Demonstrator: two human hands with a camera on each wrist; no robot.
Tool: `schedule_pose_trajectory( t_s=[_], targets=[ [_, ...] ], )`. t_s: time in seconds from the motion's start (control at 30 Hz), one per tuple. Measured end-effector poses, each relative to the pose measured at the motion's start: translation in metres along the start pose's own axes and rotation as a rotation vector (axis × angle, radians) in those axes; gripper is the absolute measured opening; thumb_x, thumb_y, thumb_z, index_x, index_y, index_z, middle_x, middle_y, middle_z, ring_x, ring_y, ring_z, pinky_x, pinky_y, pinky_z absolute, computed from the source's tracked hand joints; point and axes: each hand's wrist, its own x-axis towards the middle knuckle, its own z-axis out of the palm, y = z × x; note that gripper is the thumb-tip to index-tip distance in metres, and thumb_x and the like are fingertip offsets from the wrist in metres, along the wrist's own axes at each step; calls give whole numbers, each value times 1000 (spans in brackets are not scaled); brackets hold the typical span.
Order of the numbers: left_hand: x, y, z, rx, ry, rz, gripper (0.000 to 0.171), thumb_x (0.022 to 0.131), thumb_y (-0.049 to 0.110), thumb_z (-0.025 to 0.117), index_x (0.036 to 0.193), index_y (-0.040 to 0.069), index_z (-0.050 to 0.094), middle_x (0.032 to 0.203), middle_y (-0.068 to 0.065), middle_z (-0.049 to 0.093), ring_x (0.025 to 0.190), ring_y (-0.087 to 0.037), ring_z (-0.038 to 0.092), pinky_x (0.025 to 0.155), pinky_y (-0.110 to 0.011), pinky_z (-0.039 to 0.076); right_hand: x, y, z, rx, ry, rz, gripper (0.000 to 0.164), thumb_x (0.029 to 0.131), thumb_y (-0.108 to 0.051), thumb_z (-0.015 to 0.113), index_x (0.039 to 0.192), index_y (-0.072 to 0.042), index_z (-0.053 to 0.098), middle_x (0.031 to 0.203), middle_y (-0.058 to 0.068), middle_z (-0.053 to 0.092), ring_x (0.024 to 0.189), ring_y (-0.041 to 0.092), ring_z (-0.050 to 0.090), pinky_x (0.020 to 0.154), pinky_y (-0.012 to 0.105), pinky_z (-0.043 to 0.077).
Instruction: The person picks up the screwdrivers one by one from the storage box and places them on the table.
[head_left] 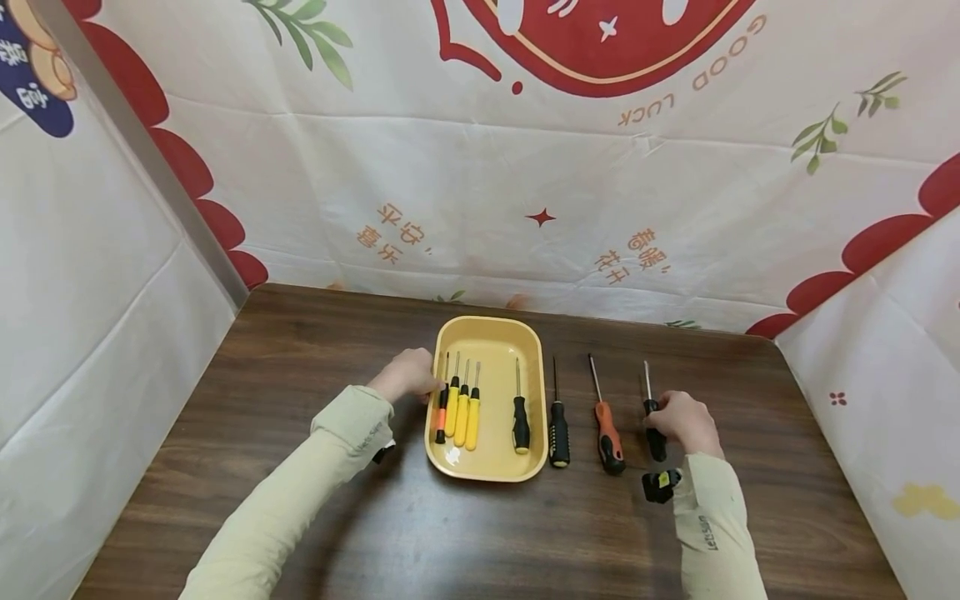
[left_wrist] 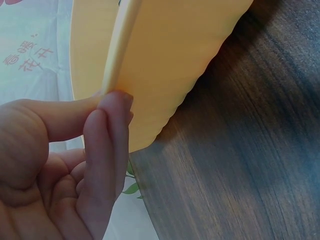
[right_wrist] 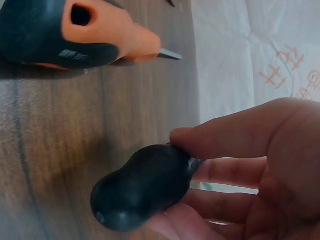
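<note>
My left hand [head_left: 408, 375] pinches the left rim of a yellow tray [head_left: 487, 471], thumb on one side and fingers on the other in the left wrist view. Inside the tray, several small screwdrivers [head_left: 461, 417] with yellow or orange-black handles lie along the left, and a black-handled screwdriver [head_left: 521, 421] lies toward the right. My right hand [head_left: 686, 421] grips a black screwdriver [right_wrist: 145, 187] by its handle, at the right end of the row. In the head view its shaft points toward the back wall.
Between the tray and my right hand lie a long black screwdriver [head_left: 558, 433] and an orange-and-black screwdriver [head_left: 608, 437] on the brown wooden table [head_left: 570, 542]. Printed white cloth [head_left: 480, 183] hangs behind the table and at both sides.
</note>
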Motion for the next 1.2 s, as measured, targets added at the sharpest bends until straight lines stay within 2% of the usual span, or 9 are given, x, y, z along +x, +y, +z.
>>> schedule_pose_trajectory(
  t_s=[0.17, 0.4, 0.53, 0.8, 1.2],
  targets=[
    [0, -1, 0, 14, 16, 26, 24, 84, 25, 65, 70, 5, 60, 54, -2, 60, 60, -19, 63, 49, -21, 37, 0, 3, 5, 27, -6, 2, 39, 80, -13, 59, 108, 13, 52, 89, 25, 60, 68, 24, 57, 55, 34, 46],
    [-1, -1, 0, -35, 13, -2, 19, 83, 20, 65, 73, 6, 59, 56, -4, 60, 57, -17, 60, 49, -22, 37, -1, 4, 11, 40, -12, 15, 37, 80, -12, 59, 108, 12, 53, 90, 26, 59, 67, 24, 56, 56, 34, 45],
    [-1, -1, 1, -32, 3, -16, 18, 84, 20, 64, 74, 5, 60, 55, -4, 59, 55, -16, 58, 47, -22, 37, 0, 6, 14, 35, -5, 23, 37, 80, -12, 59, 107, 11, 53, 92, 26, 59, 69, 26, 56, 57, 35, 45],
    [-2, 0, 1, -15, 8, -8, 20, 85, 21, 64, 73, 6, 59, 54, -3, 58, 57, -17, 60, 47, -22, 36, 4, 7, 17, 22, 4, 19, 37, 80, -13, 60, 109, 11, 53, 93, 27, 59, 70, 27, 57, 59, 37, 45],
    [-4, 0, 0, -24, 16, 4, 19, 83, 19, 65, 71, 6, 59, 55, -3, 60, 63, -21, 64, 48, -21, 36, 7, 4, 20, 10, 4, 33, 39, 81, -14, 60, 112, 9, 53, 93, 26, 59, 67, 25, 56, 56, 34, 44]
  ],
)
